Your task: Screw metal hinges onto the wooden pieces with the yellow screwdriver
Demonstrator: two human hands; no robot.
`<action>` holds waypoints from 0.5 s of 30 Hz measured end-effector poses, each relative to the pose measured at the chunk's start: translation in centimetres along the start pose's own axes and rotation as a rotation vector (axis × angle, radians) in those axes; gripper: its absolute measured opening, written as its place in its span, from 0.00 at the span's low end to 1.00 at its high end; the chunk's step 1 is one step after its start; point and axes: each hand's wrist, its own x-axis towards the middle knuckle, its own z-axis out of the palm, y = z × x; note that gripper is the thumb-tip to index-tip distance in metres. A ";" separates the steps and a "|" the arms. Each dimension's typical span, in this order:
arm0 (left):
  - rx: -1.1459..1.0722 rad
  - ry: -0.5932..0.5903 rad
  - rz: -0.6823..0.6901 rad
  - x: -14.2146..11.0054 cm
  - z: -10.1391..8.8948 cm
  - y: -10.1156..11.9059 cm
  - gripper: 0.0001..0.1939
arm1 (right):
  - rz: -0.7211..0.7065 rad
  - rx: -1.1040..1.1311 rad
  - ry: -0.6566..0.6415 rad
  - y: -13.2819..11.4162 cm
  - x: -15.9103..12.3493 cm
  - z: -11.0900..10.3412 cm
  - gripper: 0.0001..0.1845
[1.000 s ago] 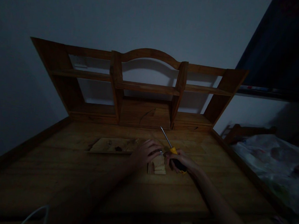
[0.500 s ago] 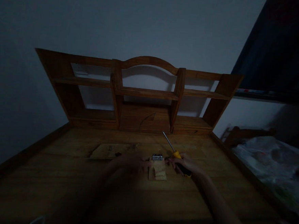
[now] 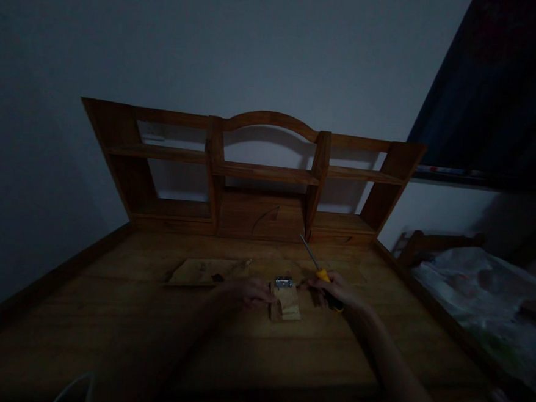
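Note:
My right hand (image 3: 336, 291) is closed round a screwdriver (image 3: 323, 276) with a yellow and black handle, its metal shaft pointing up and away to the left. A small wooden board (image 3: 287, 306) lies flat on the desk between my hands. Its far edge carries a shiny metal hinge (image 3: 284, 282). From the left, my left hand (image 3: 249, 292) reaches in with its fingers drawn together at the board's left edge. Dim light hides the exact grip of those fingertips. The screwdriver's tip is well away from the hinge.
A longer flat wooden piece (image 3: 208, 271) lies behind my left forearm. At the back of the desk (image 3: 312, 357) stands a wooden shelf unit (image 3: 265, 173). Past the right edge is a plastic-covered heap (image 3: 468, 282). A pale curved rim (image 3: 74, 386) shows at bottom left.
My left hand has slowed from a blur and now shows at the board's left edge. The view has shifted slightly; my right hand still grips the screwdriver, which points the same way.

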 end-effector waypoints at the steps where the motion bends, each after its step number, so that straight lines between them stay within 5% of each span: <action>1: -0.036 0.005 -0.004 0.1 0.1 -0.1 0.27 | -0.001 -0.029 0.027 -0.4 -0.3 -0.5 0.26; 7: -0.197 0.013 0.064 1.0 0.4 -0.9 0.25 | -0.023 -0.287 0.210 -4.6 -2.0 -6.2 0.17; 10: -0.229 0.023 0.047 1.2 0.4 -0.9 0.25 | -0.135 -0.753 0.195 -9.5 -2.0 -9.1 0.12; 15: -0.267 0.032 0.048 1.0 0.3 -0.8 0.25 | -0.308 -0.958 0.229 -18.0 -1.6 -9.3 0.14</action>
